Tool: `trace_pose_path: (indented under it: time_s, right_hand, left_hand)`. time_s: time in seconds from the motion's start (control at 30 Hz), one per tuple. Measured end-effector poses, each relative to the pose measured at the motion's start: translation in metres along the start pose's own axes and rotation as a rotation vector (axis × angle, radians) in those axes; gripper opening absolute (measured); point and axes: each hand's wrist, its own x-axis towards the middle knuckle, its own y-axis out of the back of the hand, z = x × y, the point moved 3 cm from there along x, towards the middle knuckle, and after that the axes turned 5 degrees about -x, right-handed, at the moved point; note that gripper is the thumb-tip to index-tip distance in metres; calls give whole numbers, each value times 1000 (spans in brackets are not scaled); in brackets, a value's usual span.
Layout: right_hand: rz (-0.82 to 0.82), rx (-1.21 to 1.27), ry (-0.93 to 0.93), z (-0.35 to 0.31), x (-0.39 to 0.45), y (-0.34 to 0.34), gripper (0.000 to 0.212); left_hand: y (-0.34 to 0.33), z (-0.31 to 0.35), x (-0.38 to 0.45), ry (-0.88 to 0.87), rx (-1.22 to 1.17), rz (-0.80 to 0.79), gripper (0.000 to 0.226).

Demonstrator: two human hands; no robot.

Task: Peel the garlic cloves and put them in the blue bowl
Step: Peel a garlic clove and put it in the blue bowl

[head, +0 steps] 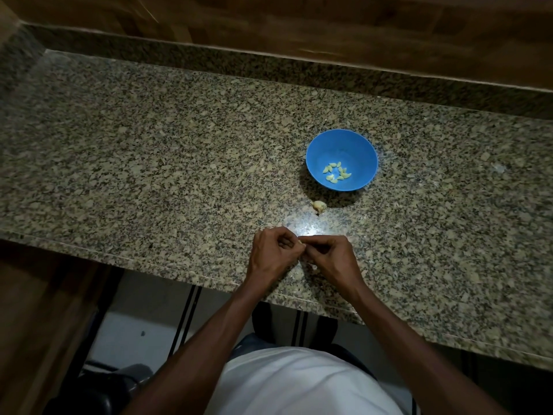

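A blue bowl [341, 142] stands on the granite counter, with several peeled pale garlic cloves [336, 172] lying in its bottom. Just in front of the bowl lies a small remnant of a garlic bulb [319, 206]. Near the counter's front edge my left hand [273, 251] and my right hand [330, 254] meet fingertip to fingertip. Between them they pinch a small garlic clove [300, 242], mostly hidden by the fingers. Both hands have curled fingers.
The speckled granite counter [179, 163] runs left to right, with a raised granite backsplash [269, 64] and wood panelling behind. A scrap of garlic skin [314, 267] lies under my right hand. The counter's front edge runs right below my wrists.
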Motion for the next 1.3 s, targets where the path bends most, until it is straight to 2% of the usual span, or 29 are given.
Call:
trace_pose_path:
  time_s: [0.33, 0.53, 0.7, 0.93, 1.3]
  right_hand:
    - [3, 37, -37, -2, -2, 1, 16]
    - [-8, 88, -54, -3, 0, 1, 22]
    - [-18, 204, -90, -5, -2, 3, 13]
    - [-48, 225, -76, -8, -3, 1, 12]
    - [-40, 249, -96, -7, -7, 5, 12]
  left_hand:
    - [-1, -3, -1, 44, -49, -8, 12]
    - [1, 0, -7, 106, -181, 2, 15]
    - [4, -1, -10, 148, -327, -8, 15]
    - [6, 0, -8, -16, -205, -64, 21]
    - [7, 2, -4, -48, -133, -78, 9]
